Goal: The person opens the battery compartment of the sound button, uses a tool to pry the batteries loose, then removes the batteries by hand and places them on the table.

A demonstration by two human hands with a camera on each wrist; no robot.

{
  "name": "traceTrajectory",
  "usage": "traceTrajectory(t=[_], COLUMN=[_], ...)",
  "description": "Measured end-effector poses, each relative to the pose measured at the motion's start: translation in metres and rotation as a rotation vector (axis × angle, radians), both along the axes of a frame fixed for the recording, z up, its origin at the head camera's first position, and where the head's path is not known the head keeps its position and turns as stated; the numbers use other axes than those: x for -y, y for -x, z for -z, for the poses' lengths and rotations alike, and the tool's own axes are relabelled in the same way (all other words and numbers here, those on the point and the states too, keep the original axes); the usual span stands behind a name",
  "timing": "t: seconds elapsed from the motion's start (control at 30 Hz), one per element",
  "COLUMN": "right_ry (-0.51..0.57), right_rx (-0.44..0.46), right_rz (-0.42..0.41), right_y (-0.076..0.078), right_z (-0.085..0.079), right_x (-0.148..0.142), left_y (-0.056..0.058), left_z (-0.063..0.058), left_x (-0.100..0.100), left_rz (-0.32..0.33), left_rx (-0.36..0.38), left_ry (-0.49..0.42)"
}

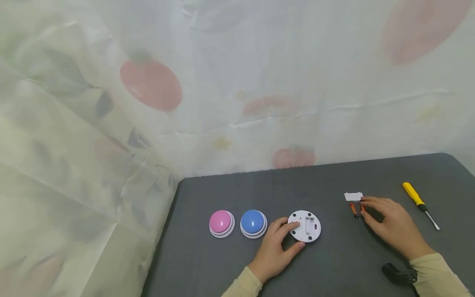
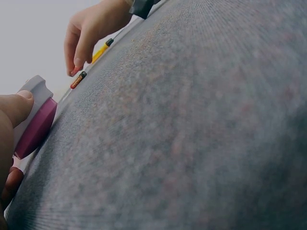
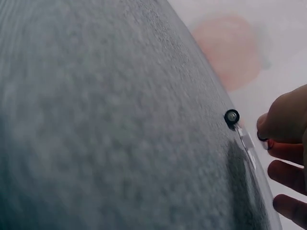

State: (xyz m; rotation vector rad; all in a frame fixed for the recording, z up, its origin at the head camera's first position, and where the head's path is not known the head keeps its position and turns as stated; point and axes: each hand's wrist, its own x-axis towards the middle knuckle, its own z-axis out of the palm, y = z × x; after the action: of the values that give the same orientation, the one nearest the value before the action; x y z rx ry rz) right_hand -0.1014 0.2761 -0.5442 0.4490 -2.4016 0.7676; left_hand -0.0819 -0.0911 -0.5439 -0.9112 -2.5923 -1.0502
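Observation:
My left hand [image 1: 273,252] grips a round push button [image 1: 302,236] that is upside down, its white base and battery compartment facing up. In the left wrist view the thumb presses the white base, and a purple dome [image 2: 39,125] shows below it. The compartment appears to hold no batteries. To the right, my right hand [image 1: 395,227] pinches a small orange-and-black battery [image 1: 363,208] between thumb and fingers. A second battery [image 1: 354,210] lies on the table just left of those fingertips; the right wrist view shows its end [image 3: 231,117]. Behind it lies a white battery cover [image 1: 353,196].
A pink button [image 1: 220,222] and a blue button [image 1: 252,222] stand dome-up left of my left hand. A yellow-handled screwdriver [image 1: 412,194] lies right of my right hand. The grey table [image 1: 222,268] meets a patterned curtain [image 1: 230,140] at its back edge.

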Motion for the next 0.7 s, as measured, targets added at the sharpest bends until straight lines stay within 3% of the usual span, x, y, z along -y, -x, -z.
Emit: traceTrajectory(t=[0.27, 0.43, 0.7], right_ry=[-0.060, -0.085, -0.070], right_rx=[0.064, 0.099, 0.088], right_rz=[0.015, 0.004, 0.001], right_y=[-0.003, -0.003, -0.005], right_z=[-0.001, 0.000, 0.001], right_x=[-0.007, -0.010, -0.013], left_y=[0.000, 0.000, 0.000], left_z=[0.001, 0.002, 0.003], left_x=[0.000, -0.001, -0.004], left_rz=[0.009, 0.012, 0.008], left_rx=[-0.021, 0.004, 0.022], left_ry=[0.001, -0.002, 0.007])
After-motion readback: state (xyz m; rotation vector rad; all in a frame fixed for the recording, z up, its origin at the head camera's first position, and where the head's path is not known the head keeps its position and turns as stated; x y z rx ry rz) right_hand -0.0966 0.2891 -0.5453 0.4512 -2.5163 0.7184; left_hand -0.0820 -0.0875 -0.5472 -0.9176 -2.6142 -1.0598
